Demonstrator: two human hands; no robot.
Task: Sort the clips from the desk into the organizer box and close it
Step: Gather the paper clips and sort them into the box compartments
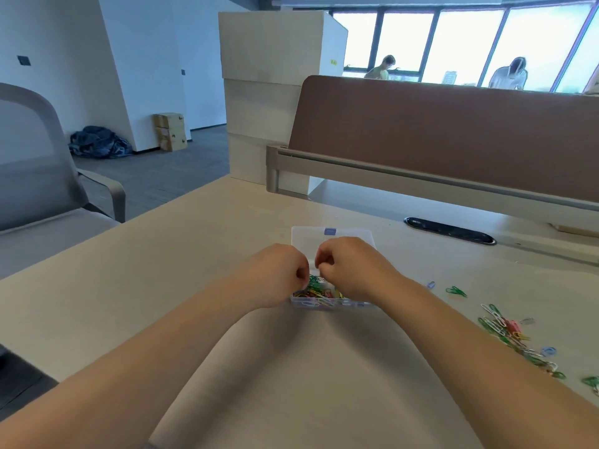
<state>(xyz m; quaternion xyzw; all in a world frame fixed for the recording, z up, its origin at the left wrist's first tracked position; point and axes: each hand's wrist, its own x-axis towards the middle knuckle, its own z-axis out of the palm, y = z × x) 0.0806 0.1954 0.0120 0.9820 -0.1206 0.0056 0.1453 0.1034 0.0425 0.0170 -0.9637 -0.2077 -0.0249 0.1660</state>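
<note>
A clear plastic organizer box (324,303) sits mid-desk with its lid (330,236) lying open behind it, blue latch at the far edge. Several coloured paper clips (317,290) fill the box. My left hand (278,273) and my right hand (351,267) hover over the box with fingers curled and fingertips nearly meeting. A small bunch of green clips hangs between them, seemingly pinched by both. More loose clips (509,332) lie scattered on the desk to the right, beside my right forearm.
A single green clip (455,290) and a blue clip (430,284) lie right of the box. A brown partition (453,131) and a cable slot (450,231) bound the desk's far side. A grey chair (42,176) stands at the left.
</note>
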